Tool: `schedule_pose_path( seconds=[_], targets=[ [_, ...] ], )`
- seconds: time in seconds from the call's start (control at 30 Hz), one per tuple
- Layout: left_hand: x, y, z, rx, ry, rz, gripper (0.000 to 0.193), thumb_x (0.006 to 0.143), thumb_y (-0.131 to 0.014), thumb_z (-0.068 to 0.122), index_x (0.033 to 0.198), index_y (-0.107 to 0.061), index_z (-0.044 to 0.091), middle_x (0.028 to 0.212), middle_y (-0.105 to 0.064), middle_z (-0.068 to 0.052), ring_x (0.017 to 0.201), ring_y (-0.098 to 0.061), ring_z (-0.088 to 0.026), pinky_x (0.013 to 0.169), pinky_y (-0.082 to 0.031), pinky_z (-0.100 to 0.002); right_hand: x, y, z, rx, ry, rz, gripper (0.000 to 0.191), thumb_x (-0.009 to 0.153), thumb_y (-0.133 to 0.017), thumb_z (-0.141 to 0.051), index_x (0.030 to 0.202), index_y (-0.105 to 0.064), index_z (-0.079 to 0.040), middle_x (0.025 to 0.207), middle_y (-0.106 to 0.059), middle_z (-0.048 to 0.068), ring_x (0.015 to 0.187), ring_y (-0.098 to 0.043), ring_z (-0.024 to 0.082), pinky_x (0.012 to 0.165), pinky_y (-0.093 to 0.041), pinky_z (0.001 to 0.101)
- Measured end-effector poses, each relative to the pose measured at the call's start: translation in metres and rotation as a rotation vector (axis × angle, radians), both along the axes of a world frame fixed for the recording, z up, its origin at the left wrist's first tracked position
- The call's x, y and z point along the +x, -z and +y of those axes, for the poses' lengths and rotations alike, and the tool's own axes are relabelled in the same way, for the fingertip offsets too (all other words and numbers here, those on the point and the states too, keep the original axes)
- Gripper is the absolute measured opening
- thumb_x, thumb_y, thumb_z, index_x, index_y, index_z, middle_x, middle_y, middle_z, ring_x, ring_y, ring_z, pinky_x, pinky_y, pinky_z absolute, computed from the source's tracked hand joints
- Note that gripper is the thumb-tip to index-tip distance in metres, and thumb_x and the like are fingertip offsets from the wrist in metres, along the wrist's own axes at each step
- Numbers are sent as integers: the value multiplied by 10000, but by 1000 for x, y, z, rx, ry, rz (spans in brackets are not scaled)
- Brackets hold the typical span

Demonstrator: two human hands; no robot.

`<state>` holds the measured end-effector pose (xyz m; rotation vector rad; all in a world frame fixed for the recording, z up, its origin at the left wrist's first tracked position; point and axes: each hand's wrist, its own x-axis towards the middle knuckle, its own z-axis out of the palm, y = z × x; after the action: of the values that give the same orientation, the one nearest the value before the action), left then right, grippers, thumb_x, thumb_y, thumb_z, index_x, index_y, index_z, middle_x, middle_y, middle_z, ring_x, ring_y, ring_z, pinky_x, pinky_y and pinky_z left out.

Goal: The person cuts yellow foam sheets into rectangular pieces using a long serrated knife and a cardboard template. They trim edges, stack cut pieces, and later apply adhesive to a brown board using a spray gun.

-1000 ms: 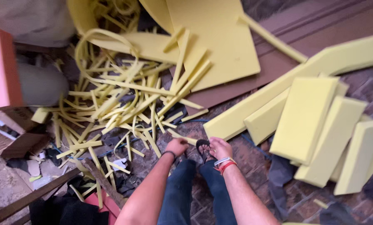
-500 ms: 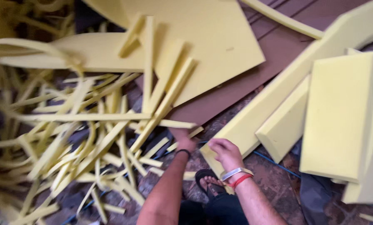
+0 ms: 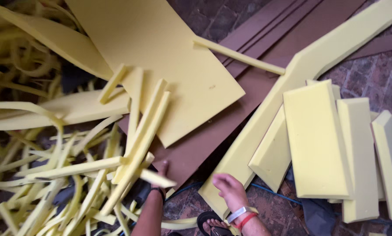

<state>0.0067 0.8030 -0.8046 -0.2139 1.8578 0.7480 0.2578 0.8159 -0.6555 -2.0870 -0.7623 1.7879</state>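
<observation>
Head view sits closer to the foam pile than half a second ago, and both hands have moved forward and lower in the scene. The left hand (image 3: 161, 171), which was out in the open, now reaches under a yellow foam strip (image 3: 157, 178); the strip hides its fingers, so I cannot tell whether it is clenched or released. The right hand (image 3: 229, 189) now rests on the near end of the long foam slab (image 3: 292, 91), fingers curled loosely, grasping nothing that shows. To the left lies a tangle of thin foam strips (image 3: 64, 175). A large foam sheet (image 3: 161, 57) lies far, over a brown board (image 3: 231, 126). To the right, thick foam blocks (image 3: 316, 140) lean side by side on the brick floor (image 3: 379, 74). A sandalled foot (image 3: 213, 223) shows near.
</observation>
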Motion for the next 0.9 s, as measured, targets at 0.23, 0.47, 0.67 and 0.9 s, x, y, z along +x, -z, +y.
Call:
schedule_pose_path(
  seconds=[0.23,0.47,0.67,0.9],
  targets=[
    [14,-138,27,292,280,527,618,842,-721,589,882,-792,-23,806,-748,-119,760,-737,-258,807,-569,-424,61,-16,-36,-188,254,132,436,866,-743,-311,1244,-720,-94,1312,-730,118,1242,-641,285,958,-502,462],
    [-61,-281,-15,214,116,489,535,883,-758,498,997,-835,-18,862,-752,-197,779,-674,-271,723,-503,-416,46,-83,7,-74,275,363,691,871,-692,-423,1424,-528,-43,1424,-650,199,1327,-603,330,1051,-495,498],
    [-135,-343,-151,463,62,516,400,908,-737,229,1168,-731,-75,1059,-780,-157,963,-726,-197,882,-550,-286,-30,-127,42,-79,297,475,814,881,-679,-481,1515,-398,-55,1499,-513,213,1397,-512,363,1131,-435,505],
    [-141,-350,-245,221,182,507,465,880,-688,255,1251,-663,-24,1182,-704,-158,1080,-651,-235,942,-499,-344,-76,-138,4,-433,398,434,654,895,-651,-503,1390,-561,-86,1376,-600,170,1281,-590,354,1064,-488,522]
  ],
)
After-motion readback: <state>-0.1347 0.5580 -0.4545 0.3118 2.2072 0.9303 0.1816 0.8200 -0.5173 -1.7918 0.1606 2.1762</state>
